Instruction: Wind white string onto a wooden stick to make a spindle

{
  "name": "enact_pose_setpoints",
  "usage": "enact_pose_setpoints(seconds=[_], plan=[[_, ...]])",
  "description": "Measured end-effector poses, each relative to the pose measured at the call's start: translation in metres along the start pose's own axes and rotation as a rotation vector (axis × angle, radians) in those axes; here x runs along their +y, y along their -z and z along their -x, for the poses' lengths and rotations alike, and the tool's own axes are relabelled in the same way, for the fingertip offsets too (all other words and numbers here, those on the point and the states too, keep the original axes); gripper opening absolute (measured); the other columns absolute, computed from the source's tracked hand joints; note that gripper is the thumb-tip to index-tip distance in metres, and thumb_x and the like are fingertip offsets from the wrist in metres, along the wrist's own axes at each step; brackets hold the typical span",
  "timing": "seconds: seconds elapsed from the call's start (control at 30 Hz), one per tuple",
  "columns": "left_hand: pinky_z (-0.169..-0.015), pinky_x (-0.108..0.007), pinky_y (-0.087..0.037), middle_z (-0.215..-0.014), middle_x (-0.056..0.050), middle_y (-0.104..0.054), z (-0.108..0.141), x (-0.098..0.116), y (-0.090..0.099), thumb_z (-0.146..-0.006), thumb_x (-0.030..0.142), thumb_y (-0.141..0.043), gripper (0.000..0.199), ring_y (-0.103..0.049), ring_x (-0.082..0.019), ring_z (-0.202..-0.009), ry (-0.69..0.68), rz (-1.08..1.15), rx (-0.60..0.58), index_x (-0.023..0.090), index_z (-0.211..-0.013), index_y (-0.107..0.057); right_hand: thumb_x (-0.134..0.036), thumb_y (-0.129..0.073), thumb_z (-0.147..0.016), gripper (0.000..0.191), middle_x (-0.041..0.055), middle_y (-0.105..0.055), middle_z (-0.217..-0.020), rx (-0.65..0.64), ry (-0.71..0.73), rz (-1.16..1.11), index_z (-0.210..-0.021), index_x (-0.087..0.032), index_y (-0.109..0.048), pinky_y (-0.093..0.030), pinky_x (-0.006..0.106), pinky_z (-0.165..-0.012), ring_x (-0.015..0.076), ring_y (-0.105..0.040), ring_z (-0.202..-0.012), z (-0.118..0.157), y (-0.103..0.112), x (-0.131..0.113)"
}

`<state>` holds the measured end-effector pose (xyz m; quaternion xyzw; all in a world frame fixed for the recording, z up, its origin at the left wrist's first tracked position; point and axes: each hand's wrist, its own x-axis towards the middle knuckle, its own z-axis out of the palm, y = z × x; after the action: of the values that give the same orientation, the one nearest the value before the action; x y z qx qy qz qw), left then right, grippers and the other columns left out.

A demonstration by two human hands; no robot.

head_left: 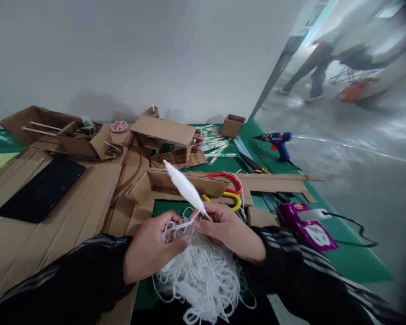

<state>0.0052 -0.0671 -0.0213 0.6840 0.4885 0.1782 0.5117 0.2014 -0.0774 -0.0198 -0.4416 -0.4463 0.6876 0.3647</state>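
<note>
My right hand (223, 225) pinches a thin wooden stick wound with white thread (186, 187), a spindle shape tilted up to the left with its bare tip at the top. Strands of white string (176, 228) run between my two hands. Curled around several of these strands is my left hand (157, 248), its thumb pointing right. A big loose tangle of white string (203, 280) lies below both hands, at the table's near side. Just beyond my hands is an open cardboard tray (186, 180).
Cardboard structures (164, 131) stand along the wall. A black tablet (42, 189) lies on cardboard at left. At right are a blue glue gun (277, 142), scissors with red and yellow handles (235, 180) and a purple power strip (306, 225). A person (318, 67) is blurred beyond the table.
</note>
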Motion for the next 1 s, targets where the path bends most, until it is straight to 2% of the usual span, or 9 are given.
enact_pose_setpoints(seconds=[0.1,0.2,0.27,0.4,0.53,0.63,0.73,0.87,1.0], plan=[[-0.057,-0.024,-0.033,-0.067,0.003,-0.054,0.000,0.000,0.001,-0.084,0.036,-0.060,0.018,-0.044,-0.013,-0.061,-0.019,0.053,-0.014,0.018,-0.082,-0.060,-0.038,-0.075,-0.077,0.026,-0.0109,-0.036,-0.048,-0.008,0.012,0.030,-0.082,-0.016,-0.062,-0.013,0.021,-0.037,0.0030,-0.024,-0.038,0.000,0.000,0.000],[-0.054,-0.022,-0.029,-0.064,0.004,-0.045,0.000,-0.003,0.004,-0.089,0.040,-0.055,0.028,-0.037,-0.011,-0.058,-0.033,0.288,-0.103,0.017,-0.072,-0.056,-0.039,-0.073,-0.078,0.025,-0.0108,-0.036,-0.047,-0.002,0.028,0.066,-0.081,-0.016,-0.061,-0.013,0.021,-0.037,0.0036,-0.025,-0.038,-0.001,0.001,0.000],[-0.053,-0.022,-0.030,-0.067,0.003,-0.045,0.000,-0.005,0.006,-0.088,0.042,-0.056,0.030,-0.038,-0.010,-0.057,-0.025,0.489,-0.157,0.016,-0.074,-0.059,-0.038,-0.074,-0.077,0.025,-0.0101,-0.037,-0.048,0.017,0.027,0.087,-0.079,-0.016,-0.061,-0.013,0.021,-0.038,0.0038,-0.026,-0.040,-0.001,0.002,0.001],[-0.054,-0.020,-0.035,-0.069,0.001,-0.051,-0.001,-0.005,0.007,-0.082,0.040,-0.066,0.027,-0.044,-0.009,-0.057,0.071,0.844,-0.142,0.015,-0.075,-0.062,-0.035,-0.071,-0.078,0.022,-0.0098,-0.039,-0.049,0.016,0.011,0.105,-0.079,-0.016,-0.060,-0.013,0.021,-0.038,0.0040,-0.027,-0.040,-0.001,0.002,0.000],[-0.047,-0.018,-0.032,-0.059,0.003,-0.052,-0.002,-0.002,0.006,-0.082,0.038,-0.067,0.026,-0.041,-0.007,-0.048,0.166,0.999,-0.137,0.015,-0.074,-0.059,-0.036,-0.072,-0.078,0.023,-0.0100,-0.039,-0.050,-0.006,0.006,0.088,-0.079,-0.017,-0.059,-0.014,0.021,-0.037,0.0037,-0.027,-0.039,0.000,0.002,0.000],[-0.042,-0.017,-0.024,-0.048,0.009,-0.039,-0.003,-0.004,0.004,-0.083,0.039,-0.066,0.027,-0.027,-0.005,-0.042,0.164,0.991,-0.162,0.018,-0.073,-0.052,-0.036,-0.074,-0.076,0.025,-0.0109,-0.036,-0.049,0.001,0.003,0.060,-0.079,-0.017,-0.059,-0.016,0.020,-0.037,0.0035,-0.026,-0.039,0.000,0.002,0.000],[-0.042,-0.018,-0.019,-0.050,0.010,-0.032,-0.004,-0.008,0.002,-0.080,0.044,-0.069,0.037,-0.020,-0.005,-0.044,0.144,0.859,-0.182,0.019,-0.068,-0.044,-0.034,-0.075,-0.076,0.024,-0.0113,-0.035,-0.049,0.004,0.018,0.038,-0.078,-0.017,-0.059,-0.015,0.020,-0.036,0.0032,-0.026,-0.038,0.000,0.002,0.001],[-0.045,-0.020,-0.022,-0.055,0.009,-0.034,-0.006,-0.012,-0.002,-0.082,0.053,-0.063,0.044,-0.024,-0.006,-0.048,0.124,0.607,-0.179,0.018,-0.064,-0.045,-0.034,-0.075,-0.076,0.024,-0.0109,-0.036,-0.050,-0.034,0.048,0.004,-0.078,-0.016,-0.059,-0.014,0.020,-0.036,0.0029,-0.025,-0.039,0.000,0.001,0.001],[-0.048,-0.021,-0.027,-0.060,0.007,-0.038,-0.006,-0.013,-0.005,-0.087,0.051,-0.056,0.039,-0.030,-0.008,-0.052,0.070,0.497,-0.118,0.017,-0.069,-0.048,-0.033,-0.075,-0.076,0.024,-0.0110,-0.034,-0.050,-0.068,0.066,-0.027,-0.078,-0.015,-0.059,-0.013,0.020,-0.038,0.0029,-0.023,-0.040,0.001,0.001,0.000]])
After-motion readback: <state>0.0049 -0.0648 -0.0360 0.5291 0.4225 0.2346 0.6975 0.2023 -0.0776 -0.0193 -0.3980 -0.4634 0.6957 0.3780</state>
